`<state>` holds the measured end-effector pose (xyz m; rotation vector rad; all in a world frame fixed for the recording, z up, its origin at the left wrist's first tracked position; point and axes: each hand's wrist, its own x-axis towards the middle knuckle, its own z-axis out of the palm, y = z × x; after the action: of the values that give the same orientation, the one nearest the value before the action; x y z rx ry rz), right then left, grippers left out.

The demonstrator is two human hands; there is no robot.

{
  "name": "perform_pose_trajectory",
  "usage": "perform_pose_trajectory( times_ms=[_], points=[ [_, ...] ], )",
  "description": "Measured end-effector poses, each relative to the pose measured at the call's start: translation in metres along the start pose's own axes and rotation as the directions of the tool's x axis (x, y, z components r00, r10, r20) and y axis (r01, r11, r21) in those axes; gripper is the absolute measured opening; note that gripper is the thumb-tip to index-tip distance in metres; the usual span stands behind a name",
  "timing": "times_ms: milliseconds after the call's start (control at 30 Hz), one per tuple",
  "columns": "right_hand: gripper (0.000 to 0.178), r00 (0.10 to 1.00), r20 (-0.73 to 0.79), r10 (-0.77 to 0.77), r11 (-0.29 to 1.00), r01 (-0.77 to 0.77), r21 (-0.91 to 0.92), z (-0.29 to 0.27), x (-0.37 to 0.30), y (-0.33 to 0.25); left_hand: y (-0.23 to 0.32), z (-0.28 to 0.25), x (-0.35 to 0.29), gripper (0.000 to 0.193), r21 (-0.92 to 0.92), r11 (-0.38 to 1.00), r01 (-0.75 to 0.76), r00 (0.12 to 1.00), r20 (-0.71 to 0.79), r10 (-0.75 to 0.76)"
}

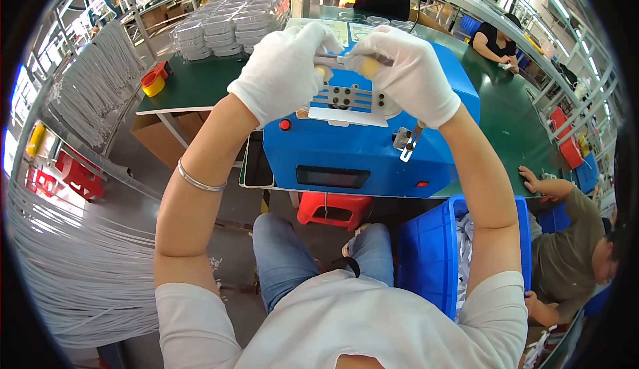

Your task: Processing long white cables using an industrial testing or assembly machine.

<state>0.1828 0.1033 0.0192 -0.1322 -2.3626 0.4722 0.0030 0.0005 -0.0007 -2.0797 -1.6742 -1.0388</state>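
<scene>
My left hand (pixel 283 73) and my right hand (pixel 413 69), both in white gloves with some fingertips bare, come together above a blue bench machine (pixel 309 149). Their fingers are closed in pinches. Between them runs a short, thin greyish piece (pixel 329 59), partly hidden by the fingers; its kind I cannot make out. Just below the hands, the machine carries a slotted metal plate (pixel 346 96) with dark screws. A red button (pixel 285 125) sits left of the plate, a dark display (pixel 333 177) on the front. Under my right wrist is a small metal lever bracket (pixel 408 143).
The machine stands on a green table (pixel 499 113). Stacked clear plastic trays (pixel 229 26) and a yellow-red tape dispenser (pixel 155 79) are at the left. Grey cables (pixel 86 269) hang along a left rack. A blue bin (pixel 426 256) of white pieces stands right. Co-workers sit at the right.
</scene>
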Motion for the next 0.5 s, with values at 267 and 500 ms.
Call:
perform_pose_trajectory(
  times_ms=[267,500],
  points=[
    [0.016,0.938,0.033,-0.344,0.835,0.322,-0.447,0.001,0.000,-0.009,0.007,-0.002,0.001,0.020,-0.007,0.998,0.062,0.998,0.022,-0.062],
    [0.008,0.986,0.130,-0.108,0.916,0.149,-0.372,-0.005,0.007,-0.014,0.006,-0.003,0.000,0.011,0.025,0.999,-0.036,0.999,-0.025,0.037]
  ],
)
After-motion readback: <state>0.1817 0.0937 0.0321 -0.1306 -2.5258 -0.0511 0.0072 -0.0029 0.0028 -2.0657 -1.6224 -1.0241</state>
